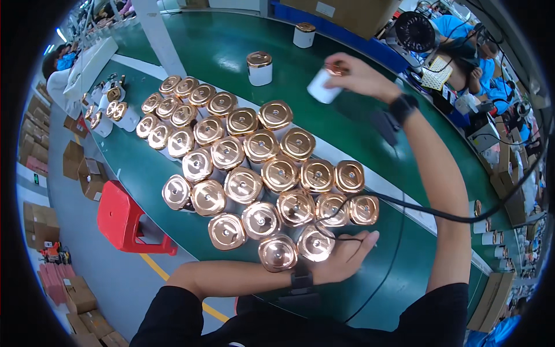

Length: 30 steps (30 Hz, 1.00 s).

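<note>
My right hand grips a white canister with a shiny copper-coloured top by that top, tilted over the far side of the green table. My left hand lies close beside the near right end of a large group of similar canisters; its fingers stretch to the right and I see nothing held in them. The grouped canisters stand upright, packed together, with rounded-square copper tops facing up. Two more canisters, a nearer one and a farther one, stand apart beyond the group.
A black cable crosses above the group and my left hand. Several canisters lie or stand at the table's left. A white post rises at the back. A red stool stands on the floor; people work at the far right.
</note>
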Tool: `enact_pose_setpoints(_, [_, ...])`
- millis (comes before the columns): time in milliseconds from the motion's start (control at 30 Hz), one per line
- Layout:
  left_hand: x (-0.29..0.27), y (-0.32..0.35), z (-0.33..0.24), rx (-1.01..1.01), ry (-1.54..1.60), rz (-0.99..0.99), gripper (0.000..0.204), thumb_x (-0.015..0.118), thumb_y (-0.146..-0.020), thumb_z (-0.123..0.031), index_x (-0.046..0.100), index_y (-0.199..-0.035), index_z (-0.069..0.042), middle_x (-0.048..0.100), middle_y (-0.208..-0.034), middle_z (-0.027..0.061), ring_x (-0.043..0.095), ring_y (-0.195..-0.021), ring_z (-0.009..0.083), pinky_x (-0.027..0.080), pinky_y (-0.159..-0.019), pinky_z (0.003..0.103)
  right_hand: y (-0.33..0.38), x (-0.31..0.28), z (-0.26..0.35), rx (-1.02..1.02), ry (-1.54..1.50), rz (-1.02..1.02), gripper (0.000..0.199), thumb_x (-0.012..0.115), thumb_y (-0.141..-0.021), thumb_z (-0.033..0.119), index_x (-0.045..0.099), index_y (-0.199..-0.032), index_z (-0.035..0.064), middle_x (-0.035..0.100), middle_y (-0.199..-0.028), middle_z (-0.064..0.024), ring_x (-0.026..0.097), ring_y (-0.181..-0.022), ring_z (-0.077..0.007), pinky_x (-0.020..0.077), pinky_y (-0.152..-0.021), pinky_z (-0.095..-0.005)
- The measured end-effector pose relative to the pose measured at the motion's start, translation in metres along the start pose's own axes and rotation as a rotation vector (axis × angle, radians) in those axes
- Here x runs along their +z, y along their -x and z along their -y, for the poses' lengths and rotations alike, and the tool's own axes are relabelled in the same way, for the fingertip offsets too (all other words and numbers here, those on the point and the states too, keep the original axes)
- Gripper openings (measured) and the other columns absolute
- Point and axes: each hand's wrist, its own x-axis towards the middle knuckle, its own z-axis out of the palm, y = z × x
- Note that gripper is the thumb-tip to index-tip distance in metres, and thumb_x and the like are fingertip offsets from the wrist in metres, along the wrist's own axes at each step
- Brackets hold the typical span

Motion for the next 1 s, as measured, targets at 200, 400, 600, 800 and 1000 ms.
enact_pose_setpoints(200, [0.013, -0.006, 0.014, 0.02, 0.056, -0.038, 0.042, 0.033, -0.104, -0.033, 0.046, -0.074, -0.006, 0.043, -0.058, 0.0023, 0.042, -0.053, 0.0139, 0.038, -0.053, 0.032, 0.184, -0.021, -0.051, 0.186, -0.402, -0.183, 0.057, 0.072, -0.073, 0.014, 0.046, -0.122, 0.0022, 0.059, -0.109, -0.008, 0.056, -0.103, -0.0179, 0.0426, -0.093, -0.0297])
enact_pose_setpoints(400, [0.01, -0.003, 0.013, -0.088, 0.205, 0.029, 0.044, 0.033, -0.104, -0.034, 0.042, -0.07, -0.007, 0.04, -0.058, -0.0006, 0.034, -0.053, 0.008, 0.029, -0.05, 0.026, 0.301, 0.072, 0.003, 0.111, -1.709, -0.511, 0.058, 0.057, -0.078, 0.022, 0.045, -0.132, 0.0062, 0.057, -0.115, -0.0145, 0.054, -0.113, -0.0331, 0.0408, -0.101, -0.0538])
enact_pose_setpoints(600, [0.014, -0.006, 0.007, -0.103, 0.225, 0.056, 0.045, 0.032, -0.104, -0.031, 0.041, -0.068, -0.006, 0.04, -0.056, 0.0014, 0.033, -0.051, 0.0083, 0.027, -0.048, 0.025, 0.324, 0.124, 0.016, 0.151, -1.185, -0.589, 0.057, 0.054, -0.087, 0.029, 0.035, -0.135, 0.0054, 0.059, -0.103, -0.0164, 0.064, -0.08, -0.0236, 0.0564, -0.061, -0.0362])
enact_pose_setpoints(800, [0.015, -0.003, 0.004, 0.056, -0.047, 0.099, 0.041, 0.031, -0.104, -0.022, 0.042, -0.069, -0.002, 0.043, -0.053, 0.0053, 0.035, -0.046, 0.0114, 0.03, -0.046, 0.028, 0.325, 0.138, 0.028, 0.125, -1.096, -0.598, 0.051, 0.064, -0.087, 0.016, 0.041, -0.131, 0.0039, 0.058, -0.107, -0.0083, 0.057, -0.09, -0.012, 0.0481, -0.078, -0.0271])
enact_pose_setpoints(1000, [0.008, -0.002, 0.008, 0.138, -0.204, 0.087, 0.037, 0.034, -0.103, -0.02, 0.043, -0.073, -0.001, 0.045, -0.053, 0.0073, 0.041, -0.045, 0.0144, 0.034, -0.047, 0.03, 0.319, 0.145, 0.041, 0.187, -1.009, -0.639, 0.048, 0.064, -0.089, 0.016, 0.039, -0.128, 0.0036, 0.058, -0.105, -0.0081, 0.056, -0.093, -0.0111, 0.0474, -0.077, -0.0263])
